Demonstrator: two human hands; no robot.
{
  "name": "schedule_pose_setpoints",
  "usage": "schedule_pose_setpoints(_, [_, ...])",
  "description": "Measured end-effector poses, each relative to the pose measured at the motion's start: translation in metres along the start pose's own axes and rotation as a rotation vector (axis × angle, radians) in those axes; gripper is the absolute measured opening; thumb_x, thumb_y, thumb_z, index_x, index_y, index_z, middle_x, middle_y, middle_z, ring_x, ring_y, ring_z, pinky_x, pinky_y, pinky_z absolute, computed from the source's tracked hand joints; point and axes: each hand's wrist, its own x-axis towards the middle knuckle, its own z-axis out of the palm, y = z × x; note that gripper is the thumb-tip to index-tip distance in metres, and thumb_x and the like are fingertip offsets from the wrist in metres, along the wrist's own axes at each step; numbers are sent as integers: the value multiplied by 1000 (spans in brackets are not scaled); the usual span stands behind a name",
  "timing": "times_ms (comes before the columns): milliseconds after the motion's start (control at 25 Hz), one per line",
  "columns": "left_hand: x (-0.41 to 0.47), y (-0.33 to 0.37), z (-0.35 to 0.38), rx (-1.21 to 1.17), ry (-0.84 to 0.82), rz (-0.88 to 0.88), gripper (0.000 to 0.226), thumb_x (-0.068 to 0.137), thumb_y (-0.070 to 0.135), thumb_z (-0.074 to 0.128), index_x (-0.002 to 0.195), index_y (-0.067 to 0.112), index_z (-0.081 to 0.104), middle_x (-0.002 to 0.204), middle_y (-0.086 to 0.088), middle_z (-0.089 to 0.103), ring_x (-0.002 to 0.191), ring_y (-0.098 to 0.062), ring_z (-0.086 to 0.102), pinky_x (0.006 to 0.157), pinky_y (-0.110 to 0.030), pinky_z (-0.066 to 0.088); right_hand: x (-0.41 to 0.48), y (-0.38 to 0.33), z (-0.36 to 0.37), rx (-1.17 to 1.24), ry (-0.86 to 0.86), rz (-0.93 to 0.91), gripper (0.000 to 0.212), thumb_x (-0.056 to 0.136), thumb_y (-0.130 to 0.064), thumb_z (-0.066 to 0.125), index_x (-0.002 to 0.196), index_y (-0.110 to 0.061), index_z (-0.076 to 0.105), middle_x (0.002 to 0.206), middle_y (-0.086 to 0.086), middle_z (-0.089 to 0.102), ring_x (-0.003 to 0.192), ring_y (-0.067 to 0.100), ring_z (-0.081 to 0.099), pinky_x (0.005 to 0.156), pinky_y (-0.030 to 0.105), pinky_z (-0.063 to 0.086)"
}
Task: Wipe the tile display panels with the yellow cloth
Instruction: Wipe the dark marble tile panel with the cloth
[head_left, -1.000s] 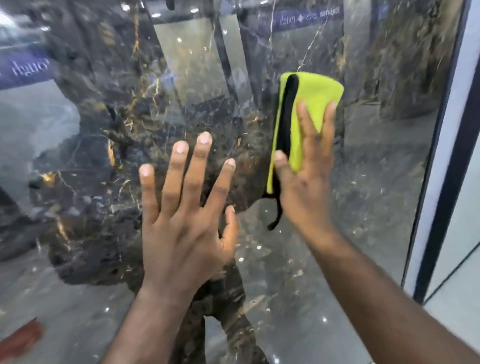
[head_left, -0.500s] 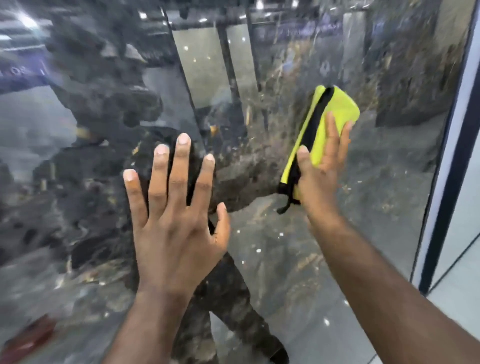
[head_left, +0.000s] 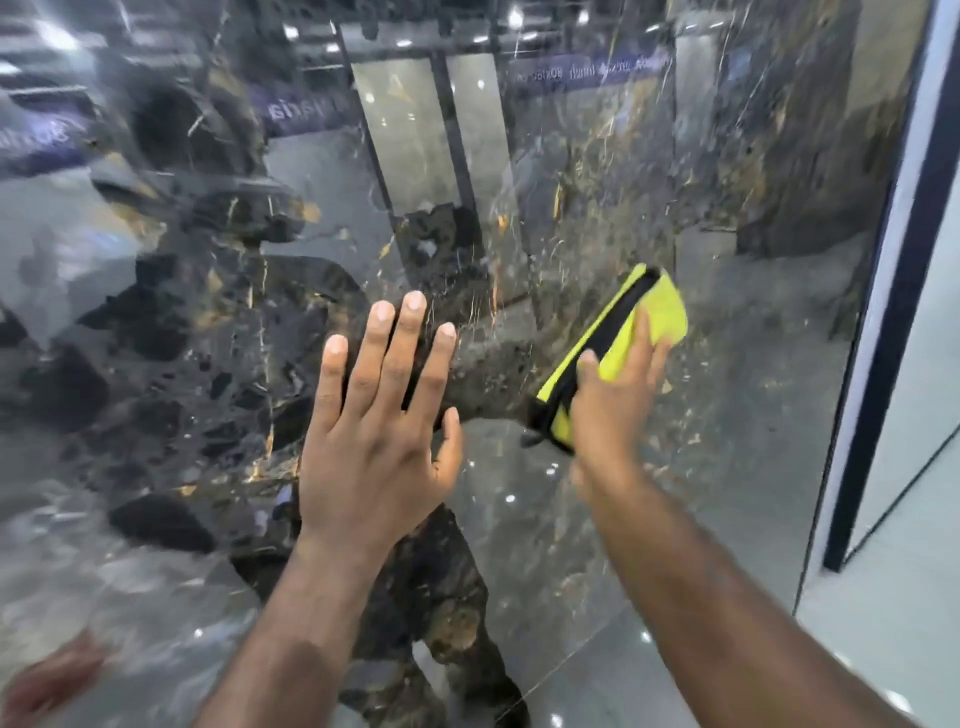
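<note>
Head view: two bare arms reach to a glossy dark panel (head_left: 208, 364) that fills most of the picture.
Panel: upright, with a black and grey marble pattern veined in gold. It is highly reflective, mirroring ceiling lights, pale slabs and lettering.
Cloth (head_left: 662, 312): yellow-green and folded, with a black band along its left edge and a short black tab at the low corner. It lies against the panel right of centre, tilted with its upper end leaning right.
Right hand (head_left: 613, 410): lies over the cloth's lower half with fingers straight, pressing it flat to the panel. The thumb rests on the yellow just beside the black band, and no finger looks curled round the cloth.
Left hand (head_left: 374, 457): palm flat on the panel, near the cloth but apart from it, with fingers straight and slightly spread, holding nothing.
Frame (head_left: 904, 260): a dark strip with a pale edge along the panel's right side.
Hidden: the cloth's middle and lower right, under the right hand.
Cut off: the panel's top, left and bottom edges.
Hard to make out: the right hand and cloth are blurred, so the fingertips are unclear. The mirrored lettering is unreadable. A reddish smear at the bottom left cannot be identified.
</note>
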Motion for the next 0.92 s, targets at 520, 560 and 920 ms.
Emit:
schedule_pose_setpoints(520, [-8,4,4,-7,8,-31,69,103,36,63,166,14,44,176,-15,31,164,-34,24,133,-61,19,-31,20,-5,-74,-253,-278,84,101,-13,69,167,-39,24,177,-8,-15,164,11,-8,132,37,1])
schedule_pose_setpoints(560, [-9,2,0,-19,-12,-28,69,103,36,63,165,14,44,176,-15,30,165,-35,24,133,-61,19,-23,11,-5,-86,-307,-408,83,100,-12,69,167,-36,26,178,-4,-14,164,15,-9,133,40,2])
schedule_pose_setpoints(920, [-14,-32,-37,-32,-108,63,64,101,32,63,161,12,52,177,-14,27,164,-32,27,133,-57,22,-50,4,-3,-123,-313,-348,83,103,-17,68,168,-38,22,177,-3,-17,165,19,-9,134,44,7])
